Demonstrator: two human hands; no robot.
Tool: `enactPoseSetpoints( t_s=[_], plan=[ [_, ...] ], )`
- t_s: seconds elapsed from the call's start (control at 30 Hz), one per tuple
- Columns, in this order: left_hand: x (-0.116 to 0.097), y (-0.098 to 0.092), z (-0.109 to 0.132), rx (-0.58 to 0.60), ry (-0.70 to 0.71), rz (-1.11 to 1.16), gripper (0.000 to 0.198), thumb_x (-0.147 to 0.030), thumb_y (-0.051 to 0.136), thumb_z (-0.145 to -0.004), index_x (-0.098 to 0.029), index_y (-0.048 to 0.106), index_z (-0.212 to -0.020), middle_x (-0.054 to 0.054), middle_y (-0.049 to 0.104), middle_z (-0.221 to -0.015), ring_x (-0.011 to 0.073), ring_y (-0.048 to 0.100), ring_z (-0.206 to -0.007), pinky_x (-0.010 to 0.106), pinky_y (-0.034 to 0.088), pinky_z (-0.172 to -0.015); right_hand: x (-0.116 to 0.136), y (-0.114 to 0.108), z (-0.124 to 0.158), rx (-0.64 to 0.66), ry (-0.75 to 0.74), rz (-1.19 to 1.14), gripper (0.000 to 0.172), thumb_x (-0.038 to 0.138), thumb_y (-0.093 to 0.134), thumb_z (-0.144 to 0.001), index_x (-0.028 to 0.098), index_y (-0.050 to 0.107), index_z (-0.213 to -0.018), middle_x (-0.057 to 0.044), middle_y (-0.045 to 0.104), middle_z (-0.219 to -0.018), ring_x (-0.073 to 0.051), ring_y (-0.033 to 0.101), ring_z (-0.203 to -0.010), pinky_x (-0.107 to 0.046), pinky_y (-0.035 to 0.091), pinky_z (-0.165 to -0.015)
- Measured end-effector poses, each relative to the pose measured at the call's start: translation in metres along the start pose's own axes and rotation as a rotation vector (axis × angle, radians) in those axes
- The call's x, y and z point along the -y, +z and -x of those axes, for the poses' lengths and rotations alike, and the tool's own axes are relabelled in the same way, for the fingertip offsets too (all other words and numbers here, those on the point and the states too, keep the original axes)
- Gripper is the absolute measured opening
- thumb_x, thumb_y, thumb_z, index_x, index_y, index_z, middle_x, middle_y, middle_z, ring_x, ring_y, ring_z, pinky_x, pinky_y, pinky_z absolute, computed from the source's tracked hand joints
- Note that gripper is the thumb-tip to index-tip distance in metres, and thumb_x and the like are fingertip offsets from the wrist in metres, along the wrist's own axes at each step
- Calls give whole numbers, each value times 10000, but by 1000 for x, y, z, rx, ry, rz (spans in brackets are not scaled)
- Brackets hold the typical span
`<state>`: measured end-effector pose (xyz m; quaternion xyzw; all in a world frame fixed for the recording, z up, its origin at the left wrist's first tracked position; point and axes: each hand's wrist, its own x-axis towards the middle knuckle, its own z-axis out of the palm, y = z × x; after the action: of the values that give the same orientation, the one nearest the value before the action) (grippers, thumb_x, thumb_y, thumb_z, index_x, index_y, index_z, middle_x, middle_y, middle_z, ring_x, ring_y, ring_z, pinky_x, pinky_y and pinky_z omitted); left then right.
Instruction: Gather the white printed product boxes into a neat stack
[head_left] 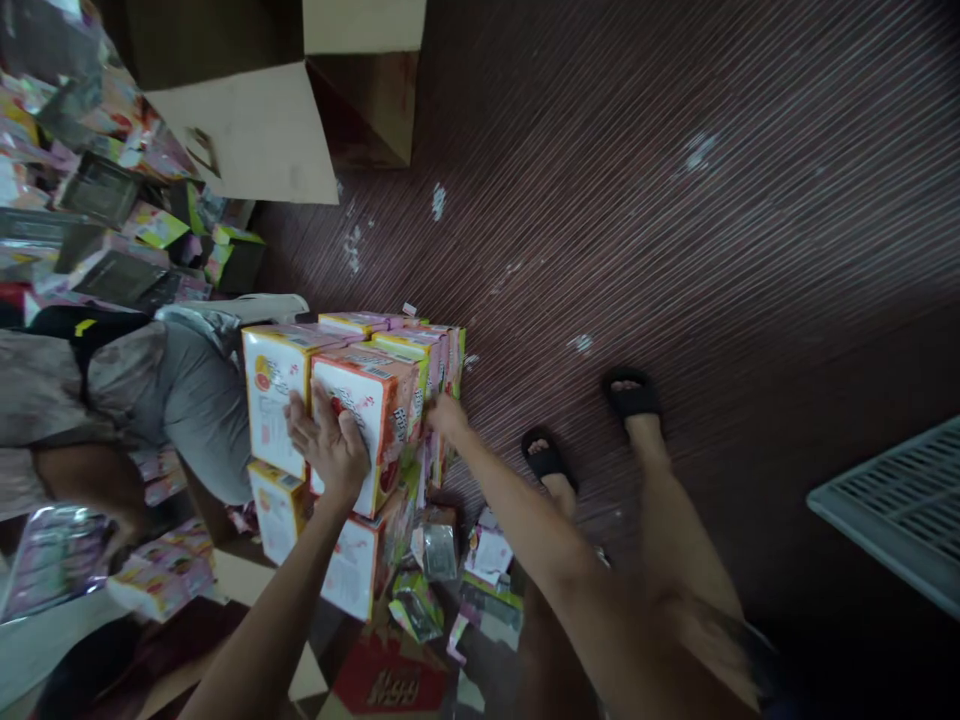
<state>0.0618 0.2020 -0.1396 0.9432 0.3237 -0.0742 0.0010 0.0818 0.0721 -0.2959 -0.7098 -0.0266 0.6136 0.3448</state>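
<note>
My left hand (330, 440) lies with its fingers spread on the white face of an orange-edged printed carton box (375, 400). That box sits in a stack of similar boxes, beside a yellow-edged box (276, 395) and above another white-faced box (351, 560). Against the near side of the stack is my right hand (448, 417), its fingers curled in by the pink and green boxes (448, 358). Its fingertips are partly hidden, and what they grip cannot be made out.
An open brown carton (247, 130) stands at the top. Loose packages (97, 190) are heaped at left, where another person (199, 390) sits close to the stack. Torn packs (439, 545) lie on the ridged floor (600, 200) near my sandals (547, 455). A grey plastic crate (892, 510) is at right.
</note>
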Motion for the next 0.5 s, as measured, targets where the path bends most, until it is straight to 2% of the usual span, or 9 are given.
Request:
enactPoseSetpoints(
  t_s=[0.07, 0.13, 0.23, 0.3, 0.43, 0.5],
  plan=[
    [0, -3, 0, -1, -1, 1, 618, -442, 310, -987, -180, 263, -1544, 203, 174, -1597, 371, 150, -1474, 590, 162, -1163, 2, 17, 23, 91, -3, 5, 249, 295, 553, -908, 140, 731, -989, -100, 724, -907, -185, 670, -865, -217, 471, -731],
    [1, -5, 1, 0, -5, 0, 617, -444, 311, -986, -179, 271, -1542, 206, 175, -1597, 379, 129, -1477, 598, 168, -1156, -1, 22, 41, 111, 26, 17, 280, 305, 520, -931, 124, 731, -957, -121, 723, -880, -198, 673, -833, -234, 474, -713],
    [2, -7, 2, 0, -2, -5, 615, -435, 318, -984, -179, 273, -1541, 208, 177, -1596, 385, 124, -1477, 606, 167, -1153, 4, 12, 49, -16, 59, 28, 443, 331, 295, -1016, 125, 659, -1162, -154, 699, -1060, -217, 660, -953, -278, 478, -789],
    [3, -9, 2, -4, -8, -2, 610, -423, 326, -982, -182, 275, -1540, 202, 177, -1598, 385, 130, -1476, 607, 164, -1154, 14, 10, 55, -39, 22, 15, 450, 319, 256, -1021, 159, 612, -1245, -134, 674, -1149, -206, 633, -1039, -273, 468, -829],
    [4, -14, 4, -3, -18, 12, 608, -408, 337, -978, -181, 278, -1539, 195, 173, -1601, 395, 133, -1471, 618, 176, -1149, 27, 23, 95, 166, -19, 1, 277, 303, 527, -905, 167, 710, -1062, -120, 716, -972, -221, 667, -917, -253, 476, -719],
    [5, -17, 6, -4, -3, 19, 608, -408, 331, -978, -168, 288, -1536, 201, 173, -1599, 396, 135, -1471, 606, 177, -1155, 27, 21, 112, 172, 24, 12, 292, 325, 508, -917, 157, 719, -1026, -137, 715, -960, -236, 673, -889, -273, 478, -704]
  ],
)
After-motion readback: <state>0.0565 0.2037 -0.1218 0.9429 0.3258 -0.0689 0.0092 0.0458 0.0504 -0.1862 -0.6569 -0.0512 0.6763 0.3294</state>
